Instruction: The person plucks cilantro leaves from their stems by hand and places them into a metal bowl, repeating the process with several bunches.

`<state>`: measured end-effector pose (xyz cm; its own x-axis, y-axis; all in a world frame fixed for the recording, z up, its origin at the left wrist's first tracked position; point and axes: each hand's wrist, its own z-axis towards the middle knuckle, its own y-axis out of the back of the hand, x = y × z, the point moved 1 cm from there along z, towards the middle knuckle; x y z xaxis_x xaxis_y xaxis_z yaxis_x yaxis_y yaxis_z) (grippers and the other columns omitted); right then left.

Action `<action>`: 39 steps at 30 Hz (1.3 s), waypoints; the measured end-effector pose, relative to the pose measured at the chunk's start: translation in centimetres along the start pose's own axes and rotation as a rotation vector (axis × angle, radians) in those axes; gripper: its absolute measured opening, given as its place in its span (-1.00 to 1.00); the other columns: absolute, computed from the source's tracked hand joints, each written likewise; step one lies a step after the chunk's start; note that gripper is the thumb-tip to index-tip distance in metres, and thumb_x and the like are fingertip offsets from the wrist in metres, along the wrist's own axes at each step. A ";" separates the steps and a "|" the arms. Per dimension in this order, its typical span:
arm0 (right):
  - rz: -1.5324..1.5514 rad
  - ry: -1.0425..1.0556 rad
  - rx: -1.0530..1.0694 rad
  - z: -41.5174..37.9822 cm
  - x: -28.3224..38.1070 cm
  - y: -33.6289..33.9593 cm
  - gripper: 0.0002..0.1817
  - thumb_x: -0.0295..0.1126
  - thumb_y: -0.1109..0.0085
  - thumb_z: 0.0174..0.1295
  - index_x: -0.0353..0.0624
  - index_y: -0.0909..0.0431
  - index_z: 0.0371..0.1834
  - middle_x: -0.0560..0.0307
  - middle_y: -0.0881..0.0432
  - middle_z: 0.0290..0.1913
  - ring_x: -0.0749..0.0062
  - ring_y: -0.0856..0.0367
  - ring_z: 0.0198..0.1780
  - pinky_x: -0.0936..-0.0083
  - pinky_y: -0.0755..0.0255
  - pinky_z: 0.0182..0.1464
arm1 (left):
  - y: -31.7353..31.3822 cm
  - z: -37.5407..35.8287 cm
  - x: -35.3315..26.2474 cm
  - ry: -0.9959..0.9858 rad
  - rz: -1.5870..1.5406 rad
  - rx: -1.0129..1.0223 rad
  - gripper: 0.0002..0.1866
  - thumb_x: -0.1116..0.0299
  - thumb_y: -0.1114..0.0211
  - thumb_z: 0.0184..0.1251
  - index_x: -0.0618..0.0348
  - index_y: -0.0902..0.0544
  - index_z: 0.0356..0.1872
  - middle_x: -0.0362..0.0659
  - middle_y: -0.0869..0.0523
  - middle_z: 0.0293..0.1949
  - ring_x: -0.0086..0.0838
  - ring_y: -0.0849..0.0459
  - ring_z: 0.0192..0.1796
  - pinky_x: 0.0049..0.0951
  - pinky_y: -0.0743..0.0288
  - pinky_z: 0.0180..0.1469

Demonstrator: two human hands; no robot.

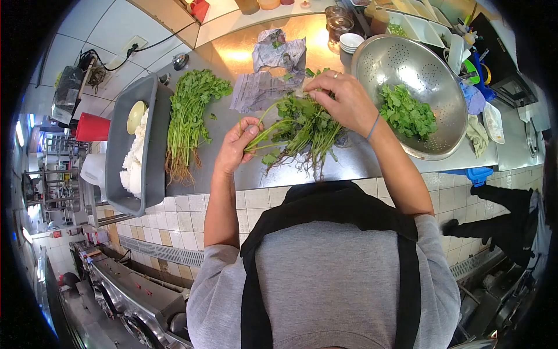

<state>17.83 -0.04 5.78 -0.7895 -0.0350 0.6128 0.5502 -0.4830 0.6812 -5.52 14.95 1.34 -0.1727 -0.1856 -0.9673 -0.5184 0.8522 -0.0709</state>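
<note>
My left hand (238, 142) is closed around the lower ends of a few green coriander stems (268, 135). To the right of it lies a loose pile of coriander (314, 134) with roots, some leaves dark or wilted. Over the top of this pile, my right hand (347, 100) pinches leafy coriander, its fingertips partly hiding what they grip. Behind the pile is crumpled newspaper (250, 93). A larger bunch of coriander (195, 110), roots toward me, rests on the steel counter on the left. Picked leaves (408, 113) sit in a perforated steel colander (444, 75) at the right.
A grey tub (152, 139) with white contents and a yellowish bowl (136, 116) stands at the left end of the steel counter (256, 180). Small white bowls (351, 41) are stacked behind the colander. Another person's dark-clothed legs (494, 218) show at the far right.
</note>
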 end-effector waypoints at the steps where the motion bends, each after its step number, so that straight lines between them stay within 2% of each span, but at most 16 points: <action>1: 0.089 -0.077 0.032 0.5 0.1 0.0 -0.82 -0.43 -0.17 0.17 -0.11 -0.68 -0.18 0.07 -0.65 -0.14 0.23 -0.59 -0.14 0.35 -0.45 -0.08 | 0.0 0.0 0.0 -0.002 0.008 0.005 -0.83 0.24 -0.10 0.45 0.11 -0.49 -0.16 -0.39 -0.42 -0.61 -0.77 -0.21 -0.73 -0.71 -0.04 -0.72; 4: 0.137 0.010 0.038 1.0 -0.9 -1.5 -0.83 -0.43 -0.19 0.17 -0.12 -0.68 -0.20 0.05 -0.65 -0.18 0.27 -0.60 -0.17 0.41 -0.47 -0.15 | -0.1 -0.2 -0.2 -0.006 0.024 0.020 -0.83 0.24 -0.10 0.45 0.11 -0.49 -0.16 -0.39 -0.44 -0.60 -0.77 -0.22 -0.73 -0.71 -0.04 -0.72; 7: 0.239 0.087 0.085 1.4 -1.2 -2.6 -0.84 -0.40 -0.21 0.17 -0.11 -0.69 -0.20 0.09 -0.64 -0.24 0.31 -0.60 -0.18 0.43 -0.47 -0.13 | -0.4 -0.5 -0.5 0.007 0.044 0.025 -0.82 0.24 -0.11 0.45 0.11 -0.50 -0.16 -0.39 -0.45 -0.60 -0.77 -0.22 -0.72 -0.72 -0.04 -0.71; 8: 0.238 0.087 0.086 1.6 -1.2 -2.8 -0.84 -0.40 -0.21 0.17 -0.11 -0.69 -0.20 0.09 -0.64 -0.24 0.31 -0.60 -0.18 0.43 -0.47 -0.13 | -0.4 -0.5 -0.4 0.007 0.043 0.025 -0.82 0.24 -0.11 0.45 0.11 -0.50 -0.16 -0.39 -0.45 -0.60 -0.77 -0.22 -0.72 -0.72 -0.04 -0.71; 10: 0.268 0.094 0.155 1.8 -0.8 -3.1 -0.85 -0.31 -0.21 0.15 -0.04 -0.72 -0.28 0.05 -0.63 -0.26 0.18 -0.60 -0.18 0.34 -0.46 -0.08 | -0.4 -0.5 -0.2 0.015 0.040 0.017 -0.82 0.23 -0.11 0.45 0.11 -0.51 -0.17 -0.38 -0.46 -0.59 -0.77 -0.23 -0.72 -0.72 -0.04 -0.70; 17: 0.300 0.028 0.308 2.7 -0.9 -3.2 -0.82 -0.27 -0.24 0.12 -0.05 -0.73 -0.29 0.04 -0.64 -0.26 0.18 -0.60 -0.17 0.36 -0.45 -0.06 | -0.6 -0.7 -0.4 -0.014 0.027 0.035 -0.82 0.23 -0.11 0.44 0.11 -0.52 -0.18 -0.40 -0.43 -0.61 -0.78 -0.22 -0.72 -0.72 -0.03 -0.70; 23: 0.300 0.055 0.339 2.8 -1.0 -3.6 -0.78 -0.22 -0.26 0.08 -0.07 -0.73 -0.29 0.06 -0.66 -0.34 0.21 -0.63 -0.26 0.36 -0.48 -0.14 | -0.6 -0.8 -0.3 -0.010 -0.020 0.038 -0.82 0.23 -0.11 0.44 0.11 -0.52 -0.18 -0.40 -0.43 -0.62 -0.78 -0.21 -0.72 -0.72 -0.03 -0.70; 25: 0.302 0.005 0.332 2.6 -0.8 -3.7 -0.84 -0.33 -0.27 0.11 -0.15 -0.70 -0.32 0.13 -0.63 -0.36 0.36 -0.58 -0.27 0.48 -0.44 -0.18 | -0.8 -0.8 -0.3 -0.014 -0.016 0.031 -0.82 0.24 -0.11 0.44 0.12 -0.52 -0.18 -0.40 -0.44 -0.61 -0.78 -0.21 -0.72 -0.72 -0.03 -0.70; 26: 0.302 0.006 0.332 2.6 -0.6 -3.9 -0.84 -0.33 -0.27 0.11 -0.15 -0.70 -0.32 0.13 -0.63 -0.36 0.36 -0.58 -0.27 0.48 -0.44 -0.18 | -1.0 -0.8 -0.4 -0.014 -0.015 0.031 -0.82 0.24 -0.11 0.44 0.12 -0.52 -0.18 -0.40 -0.44 -0.61 -0.78 -0.21 -0.72 -0.72 -0.03 -0.70; 28: 0.244 0.018 0.198 2.5 -0.2 -4.0 -0.84 -0.33 -0.25 0.13 -0.18 -0.66 -0.34 0.20 -0.62 -0.39 0.45 -0.58 -0.30 0.50 -0.45 -0.21 | -1.6 -0.5 -0.4 -0.015 0.034 0.040 -0.83 0.24 -0.11 0.44 0.12 -0.52 -0.18 -0.40 -0.45 -0.58 -0.78 -0.22 -0.71 -0.72 -0.03 -0.71; 29: 0.243 0.018 0.198 2.5 -0.3 -3.8 -0.84 -0.33 -0.25 0.13 -0.18 -0.66 -0.34 0.20 -0.62 -0.39 0.45 -0.58 -0.30 0.50 -0.45 -0.21 | -1.7 -0.4 -0.5 -0.016 0.034 0.041 -0.83 0.24 -0.11 0.44 0.12 -0.52 -0.18 -0.40 -0.45 -0.58 -0.78 -0.22 -0.71 -0.72 -0.03 -0.71; 31: 0.473 -0.205 -0.022 2.6 -1.0 -2.5 -0.86 -0.33 -0.21 0.18 -0.17 -0.64 -0.32 0.29 -0.61 -0.39 0.59 -0.55 -0.31 0.57 -0.45 -0.27 | -1.8 -0.3 -0.5 -0.019 -0.027 0.040 -0.83 0.24 -0.11 0.44 0.11 -0.52 -0.19 -0.39 -0.46 -0.57 -0.78 -0.22 -0.71 -0.72 -0.04 -0.70; 32: 0.526 -0.182 -0.111 2.7 -2.1 -1.5 -0.86 -0.34 -0.18 0.22 -0.15 -0.64 -0.29 0.37 -0.59 -0.38 0.69 -0.52 -0.32 0.66 -0.42 -0.34 | -1.8 -0.3 -0.5 -0.021 -0.028 0.038 -0.83 0.24 -0.11 0.44 0.11 -0.52 -0.19 -0.39 -0.46 -0.57 -0.78 -0.22 -0.71 -0.72 -0.04 -0.70; 34: 0.649 -0.346 -0.207 2.4 -2.8 2.4 -0.86 -0.33 -0.16 0.24 -0.14 -0.64 -0.28 0.37 -0.61 -0.35 0.68 -0.51 -0.32 0.68 -0.42 -0.32 | -1.7 -0.3 -0.5 -0.023 -0.059 0.047 -0.83 0.24 -0.11 0.44 0.11 -0.52 -0.19 -0.40 -0.45 -0.57 -0.78 -0.21 -0.71 -0.73 -0.04 -0.70; 37: 0.547 -0.332 -0.234 0.8 -4.3 8.0 -0.83 -0.32 -0.16 0.24 -0.14 -0.65 -0.23 0.30 -0.63 -0.31 0.65 -0.55 -0.29 0.63 -0.46 -0.28 | -1.8 -0.4 -0.6 -0.018 -0.074 0.036 -0.84 0.24 -0.11 0.44 0.11 -0.52 -0.19 -0.40 -0.43 -0.58 -0.79 -0.20 -0.71 -0.74 -0.04 -0.70; 39: -0.225 -0.385 -0.156 -0.1 -5.1 9.8 -0.80 -0.30 -0.17 0.18 -0.12 -0.66 -0.21 0.12 -0.67 -0.32 0.27 -0.64 -0.29 0.41 -0.51 -0.17 | -1.8 -0.2 -0.4 -0.019 -0.088 0.042 -0.84 0.25 -0.11 0.45 0.10 -0.52 -0.19 -0.40 -0.43 -0.58 -0.79 -0.20 -0.71 -0.74 -0.04 -0.70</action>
<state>27.23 -4.63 9.27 -0.7099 0.3982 0.5809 0.3066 -0.5678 0.7639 -4.68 13.40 1.89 -0.1117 -0.2511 -0.9615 -0.4955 0.8528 -0.1651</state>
